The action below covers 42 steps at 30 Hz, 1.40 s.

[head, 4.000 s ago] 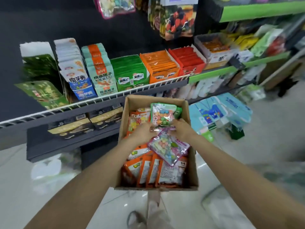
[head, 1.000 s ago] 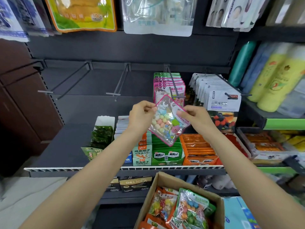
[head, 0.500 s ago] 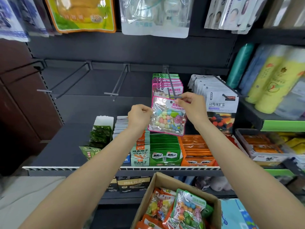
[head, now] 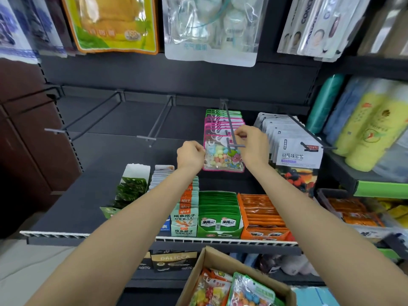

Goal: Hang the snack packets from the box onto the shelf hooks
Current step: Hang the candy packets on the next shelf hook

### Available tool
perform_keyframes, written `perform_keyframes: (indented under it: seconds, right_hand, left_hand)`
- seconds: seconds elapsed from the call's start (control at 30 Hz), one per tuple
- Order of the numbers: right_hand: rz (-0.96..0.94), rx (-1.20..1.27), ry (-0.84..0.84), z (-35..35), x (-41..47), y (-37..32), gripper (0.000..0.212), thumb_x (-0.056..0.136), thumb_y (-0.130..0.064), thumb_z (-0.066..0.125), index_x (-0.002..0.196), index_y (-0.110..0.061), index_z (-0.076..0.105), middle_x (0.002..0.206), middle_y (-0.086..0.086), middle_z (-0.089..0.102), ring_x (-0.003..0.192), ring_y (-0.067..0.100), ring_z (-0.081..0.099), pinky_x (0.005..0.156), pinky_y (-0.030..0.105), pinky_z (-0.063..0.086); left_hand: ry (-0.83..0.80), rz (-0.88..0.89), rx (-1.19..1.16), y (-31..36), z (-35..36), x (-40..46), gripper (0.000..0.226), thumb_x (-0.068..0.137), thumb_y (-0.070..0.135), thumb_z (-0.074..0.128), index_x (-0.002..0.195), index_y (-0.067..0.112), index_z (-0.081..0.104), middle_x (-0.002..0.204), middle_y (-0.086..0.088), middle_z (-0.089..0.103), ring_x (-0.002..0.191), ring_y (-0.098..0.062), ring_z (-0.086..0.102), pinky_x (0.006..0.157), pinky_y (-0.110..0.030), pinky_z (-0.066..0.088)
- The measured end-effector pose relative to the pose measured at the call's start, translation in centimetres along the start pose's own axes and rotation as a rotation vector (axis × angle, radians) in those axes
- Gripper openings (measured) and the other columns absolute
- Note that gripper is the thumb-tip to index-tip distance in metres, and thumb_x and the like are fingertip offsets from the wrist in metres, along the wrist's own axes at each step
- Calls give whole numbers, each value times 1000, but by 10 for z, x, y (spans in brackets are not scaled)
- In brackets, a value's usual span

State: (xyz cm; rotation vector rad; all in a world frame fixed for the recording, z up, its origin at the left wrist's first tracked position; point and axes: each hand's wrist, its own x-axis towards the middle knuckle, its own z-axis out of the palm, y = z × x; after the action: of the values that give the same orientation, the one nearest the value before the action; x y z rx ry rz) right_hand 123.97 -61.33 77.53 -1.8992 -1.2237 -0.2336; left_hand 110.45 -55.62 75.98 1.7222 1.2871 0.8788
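Dark shop shelving fills the background. Right hand (head: 251,146) pinches the top right corner of a pink-edged snack packet (head: 223,156), its grip closed just at the tip of the hook (head: 230,131), and left hand (head: 191,155) pinches the packet's left edge. The packet hangs upright, in front of a row of similar packets (head: 223,121) already on this hook. The hook's long axis runs from the back wall toward the person, so I judge that the packet must slide away, along the rod; the right hand is nearer to the tip. Two empty hooks (head: 152,131) stand to the left. Below, the shelf (head: 70,208) carries boxed snacks, and the cardboard box (head: 212,259) with more packets is at the bottom.
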Motion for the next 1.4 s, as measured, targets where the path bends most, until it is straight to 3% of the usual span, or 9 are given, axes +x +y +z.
perform_keyframes:
  seconds: [0.2, 0.27, 0.4, 0.57, 0.7, 0.97, 1.13, 1.27, 1.4]
  right_hand:
    - [6, -124, 60, 16, 23, 1, 15, 86, -10, 59, 88, -15, 72, 99, 8, 61, 94, 26, 56, 60, 31, 46]
    - [-3, -112, 45, 16, 22, 2, 15, 87, -10, 59, 94, -14, 72, 103, 8, 60, 99, 26, 54, 63, 32, 46]
    - [11, -30, 42, 3, 5, 7, 23, 90, -16, 59, 113, -13, 66, 114, 6, 57, 110, 22, 49, 78, 26, 39]
    - [89, 148, -116, -18, -44, 20, 20, 88, -11, 60, 107, -16, 66, 102, 5, 64, 91, 16, 60, 80, 25, 47]
    - [183, 142, -361, -29, -115, 32, 25, 87, -8, 59, 110, -16, 64, 85, 0, 66, 82, 13, 61, 81, 28, 49]
    - [492, -154, -634, -18, -266, 77, 36, 91, -11, 56, 126, -12, 55, 120, 10, 63, 110, 26, 58, 78, 25, 36]
    - [759, -172, -754, -1, -325, 102, 64, 94, -25, 53, 148, -16, 20, 138, 17, 46, 118, 31, 51, 83, 27, 41]
    - [860, -155, -656, 12, -338, 105, 62, 94, -21, 54, 145, -8, 22, 134, 18, 51, 118, 35, 51, 91, 32, 41]
    - [893, -160, -472, 22, -337, 99, 51, 87, -11, 62, 130, 0, 37, 122, 21, 58, 113, 37, 54, 86, 35, 42]
  left_hand:
    - [10, -11, 38, 11, 8, 15, 19, 91, 10, 52, 100, 5, 69, 107, -17, 66, 106, -33, 60, 87, -30, 46]
    - [4, -14, 44, 10, 7, 16, 17, 91, 10, 53, 98, 9, 69, 104, -15, 66, 106, -32, 60, 86, -30, 46]
    - [2, 4, 80, 5, 5, 7, 34, 92, 20, 55, 125, 12, 56, 118, -11, 63, 111, -28, 57, 88, -30, 43]
    - [-42, 102, 9, -22, 8, -36, 28, 92, 13, 55, 119, 10, 57, 98, -4, 67, 93, -20, 61, 75, -24, 45]
    - [-261, 206, 97, -59, 18, -78, 18, 89, 11, 57, 105, 10, 64, 94, -3, 67, 81, -11, 58, 72, -19, 45]
    - [-816, 389, 502, -152, 46, -154, 35, 96, 17, 48, 131, 11, 51, 118, -11, 63, 98, -21, 61, 85, -33, 50]
    - [-987, 313, 594, -202, 64, -184, 45, 97, 20, 46, 141, 11, 38, 135, -17, 51, 120, -30, 50, 94, -31, 39]
    - [-986, 124, 498, -222, 77, -189, 50, 97, 26, 47, 144, 15, 33, 137, -10, 50, 123, -28, 48, 100, -32, 40]
    - [-904, -94, 277, -220, 93, -189, 40, 95, 32, 51, 131, 15, 49, 128, -7, 58, 107, -25, 57, 93, -32, 45]
